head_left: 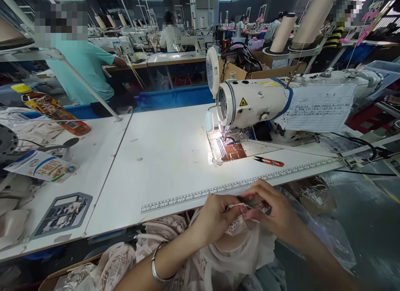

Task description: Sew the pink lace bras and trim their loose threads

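My left hand (pixel 215 218) and my right hand (pixel 270 205) meet close together at the table's front edge. Each pinches the upper edge of a pale pink lace garment (pixel 233 255), which hangs down over my lap. The fingertips nearly touch, and the bit of fabric between them is partly hidden. More pale lace pieces (pixel 118 264) lie in a heap to the left of my lap. Beyond my hands stands a white sewing machine (pixel 250 101), its lamp lighting the needle area. Orange thread snips (pixel 269 161) rest on the table just in front of it.
A printed ruler (pixel 193 195) runs along the front of the white table (pixel 162 145). On the left are a tea bottle (pixel 54 109), a milk carton (pixel 43 166) and a tool-shaped grey plate (pixel 64 214). Thread cones (pixel 283 32) stand behind the machine. A co-worker (pixel 79 70) sits ahead left.
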The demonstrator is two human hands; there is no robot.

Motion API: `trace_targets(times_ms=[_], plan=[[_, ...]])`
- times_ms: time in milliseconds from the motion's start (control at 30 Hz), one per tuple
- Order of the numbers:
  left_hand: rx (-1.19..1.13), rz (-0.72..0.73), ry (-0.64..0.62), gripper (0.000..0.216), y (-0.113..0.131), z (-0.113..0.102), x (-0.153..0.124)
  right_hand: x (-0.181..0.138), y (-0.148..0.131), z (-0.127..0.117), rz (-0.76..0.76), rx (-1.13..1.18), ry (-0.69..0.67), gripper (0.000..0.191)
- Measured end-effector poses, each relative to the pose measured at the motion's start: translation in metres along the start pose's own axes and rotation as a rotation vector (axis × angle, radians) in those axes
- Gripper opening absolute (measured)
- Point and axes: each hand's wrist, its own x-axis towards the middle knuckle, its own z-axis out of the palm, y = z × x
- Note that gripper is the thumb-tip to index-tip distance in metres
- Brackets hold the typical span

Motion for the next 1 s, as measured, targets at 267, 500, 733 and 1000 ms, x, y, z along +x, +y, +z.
trace_targets(times_ms=[267,500,733,1000], plan=[[-0.103,0.038,-0.105,0.04,-0.009,-0.004,0.004,-0.001,-0.014,0.014,-0.132,0.099,0.06,0.037],[-0.266,0.043,-0.117,0.049,-0.002,-0.01,-0.003,0.001,0.04,-0.011,0.04,-0.271,0.191,0.039],[-0.161,0.074,-0.065,0.035,0.001,-0.004,0.001,-0.003,0.014,-0.007,0.083,0.045,-0.068,0.058],[0.019,0.136,-0.066,0.026,0.009,-0.01,0.003,-0.001,-0.014,0.001,0.074,0.122,0.174,0.038]])
